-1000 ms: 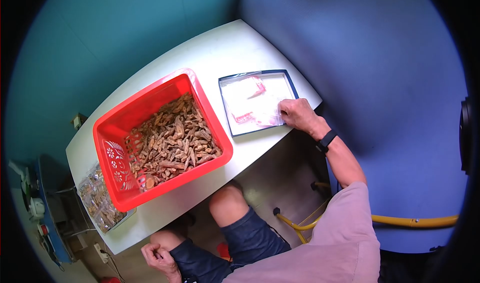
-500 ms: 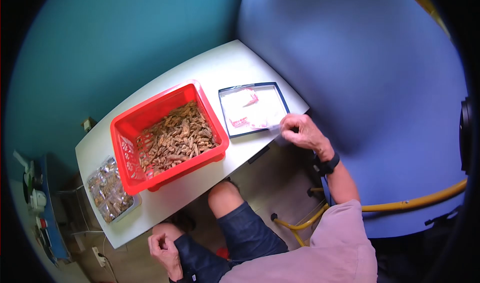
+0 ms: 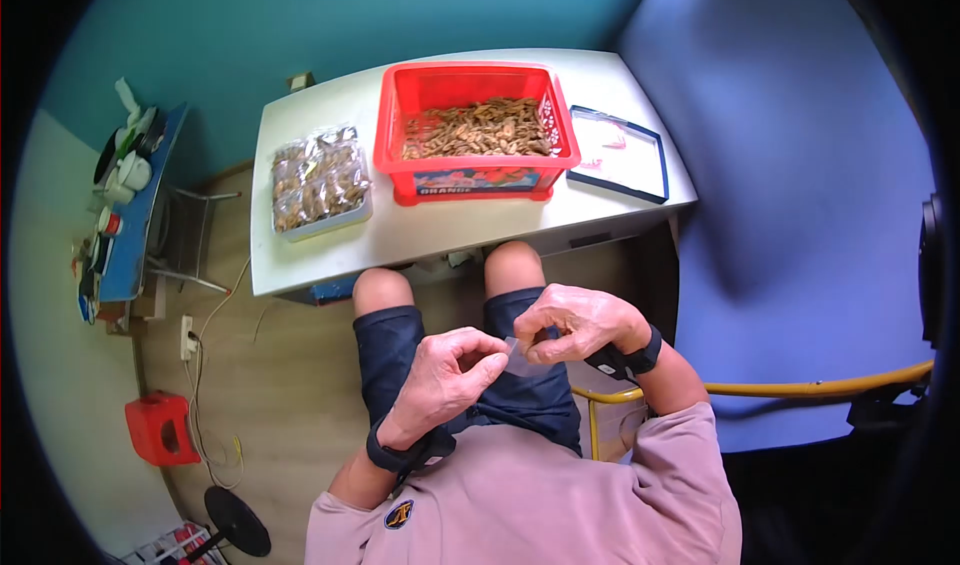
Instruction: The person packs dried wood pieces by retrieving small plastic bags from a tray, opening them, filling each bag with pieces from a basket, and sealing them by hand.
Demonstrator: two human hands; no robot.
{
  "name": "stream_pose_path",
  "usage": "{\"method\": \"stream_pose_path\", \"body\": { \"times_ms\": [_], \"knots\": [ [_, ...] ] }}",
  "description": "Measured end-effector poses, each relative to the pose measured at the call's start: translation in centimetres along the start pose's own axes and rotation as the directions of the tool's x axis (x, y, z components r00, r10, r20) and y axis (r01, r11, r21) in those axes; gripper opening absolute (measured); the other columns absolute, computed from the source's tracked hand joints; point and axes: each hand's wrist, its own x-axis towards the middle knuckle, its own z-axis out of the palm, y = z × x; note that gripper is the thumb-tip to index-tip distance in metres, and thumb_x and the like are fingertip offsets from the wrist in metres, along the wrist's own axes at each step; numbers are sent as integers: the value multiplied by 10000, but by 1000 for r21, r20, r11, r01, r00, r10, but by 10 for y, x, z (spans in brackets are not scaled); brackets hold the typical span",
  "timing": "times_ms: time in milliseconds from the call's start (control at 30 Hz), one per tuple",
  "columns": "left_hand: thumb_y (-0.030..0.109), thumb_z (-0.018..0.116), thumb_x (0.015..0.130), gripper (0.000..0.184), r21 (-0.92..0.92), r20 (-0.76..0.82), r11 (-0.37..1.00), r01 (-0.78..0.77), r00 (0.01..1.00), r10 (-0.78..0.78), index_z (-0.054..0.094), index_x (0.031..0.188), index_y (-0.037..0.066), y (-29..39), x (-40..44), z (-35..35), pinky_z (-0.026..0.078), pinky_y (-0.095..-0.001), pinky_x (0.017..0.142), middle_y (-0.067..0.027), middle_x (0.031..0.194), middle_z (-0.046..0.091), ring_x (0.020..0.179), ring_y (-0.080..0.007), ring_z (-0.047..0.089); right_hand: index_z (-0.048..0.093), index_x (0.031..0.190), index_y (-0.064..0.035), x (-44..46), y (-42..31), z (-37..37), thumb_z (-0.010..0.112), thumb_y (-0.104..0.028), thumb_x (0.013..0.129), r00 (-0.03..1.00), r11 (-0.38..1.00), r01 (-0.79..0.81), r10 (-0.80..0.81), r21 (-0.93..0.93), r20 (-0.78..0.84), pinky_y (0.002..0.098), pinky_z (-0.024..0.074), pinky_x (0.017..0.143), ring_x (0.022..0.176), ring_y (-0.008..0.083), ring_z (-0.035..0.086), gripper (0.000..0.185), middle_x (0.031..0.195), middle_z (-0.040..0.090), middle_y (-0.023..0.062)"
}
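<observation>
Above my lap, a small clear plastic bag (image 3: 522,361) is between my two hands. My right hand (image 3: 592,327) pinches its upper edge with thumb and fingers. On the other side, the thumb and forefinger of my left hand (image 3: 448,377) close on its corner. A red plastic basket (image 3: 475,185) stands on the table in front, holding a heap of brown, elongated dried pieces (image 3: 490,127). Right of it lies a shallow dark-rimmed tray (image 3: 640,187) with clear bags (image 3: 605,140) bearing red print. To its left is a container (image 3: 325,227) full of packed clear bags of brown pieces (image 3: 320,177).
The white table (image 3: 430,237) stands just beyond my knees. A blue panel (image 3: 780,215) and a yellow tubular bar (image 3: 800,389) are at my right. A blue side table (image 3: 150,205) with household items stands far left. Cables (image 3: 200,395) and a red box (image 3: 162,428) lie on the floor.
My right hand has drawn the plastic bag from the tray's edge to above my lap. My left hand has risen from my knee to meet it. The view has turned left.
</observation>
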Motion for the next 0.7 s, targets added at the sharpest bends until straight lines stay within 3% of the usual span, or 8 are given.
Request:
{"method": "stream_pose_path", "body": {
  "times_ms": [133,200,267,333,400,467,500,700],
  "knots": [
    [103,691,932,124,-24,-33,997,69,997,-70,719,968,-12,0,-23,-4,480,-191,575,23,752,650,639,-26,577,650,826,-17,13,-7,13,659,-127,808,996,990,-2,14,-141,88,343,476,596,582,234,579,112,683,635,88],
    [86,683,923,102,-145,-33,981,127,991,-133,721,937,-8,-2,-31,-6,445,-191,551,25,737,656,626,-18,554,658,856,-23,16,-10,18,679,-129,805,994,986,-13,31,-164,105,348,481,601,588,246,584,119,710,645,95],
    [90,686,926,97,-200,-54,970,141,987,-154,718,926,-1,-8,-33,-11,457,-187,542,20,740,660,618,-20,564,668,952,-33,16,-15,27,724,-136,796,977,990,2,-32,-141,-209,352,494,635,657,264,608,195,795,656,106],
    [95,689,929,94,-251,-77,956,154,981,-178,716,914,6,-16,-33,-14,468,-182,534,15,744,663,609,-22,574,652,1016,-18,20,-11,37,767,-60,753,776,913,73,-304,-401,-552,346,503,703,793,262,623,289,850,628,111],
    [106,700,928,95,-290,-164,948,128,970,-181,709,907,13,-26,-30,-16,486,-181,520,8,748,671,600,-31,591,647,980,-32,15,-14,42,787,-62,750,640,896,49,-368,-442,-674,344,513,647,689,248,622,271,804,619,107],
    [127,710,924,113,-283,-180,950,130,966,-186,703,902,17,-31,-27,-17,503,-192,515,-15,756,679,623,-49,622,662,930,-19,4,-9,62,794,-16,752,629,970,-1,-189,-244,-754,301,493,579,597,177,598,222,716,596,92],
    [130,713,923,119,-294,-199,948,123,962,-187,697,897,15,-32,-24,-16,505,-191,514,-16,751,676,621,-51,621,672,898,-9,7,-15,73,799,-8,761,600,981,64,-184,-183,-779,271,473,531,542,128,576,187,656,577,73],
    [140,708,933,131,-310,-207,945,107,962,-177,684,891,18,-43,-13,-8,487,-180,502,-4,735,665,591,-35,591,679,977,-22,24,8,111,800,-93,805,656,990,12,-115,-141,-746,279,526,567,613,174,662,222,750,671,103]
  ]
}}
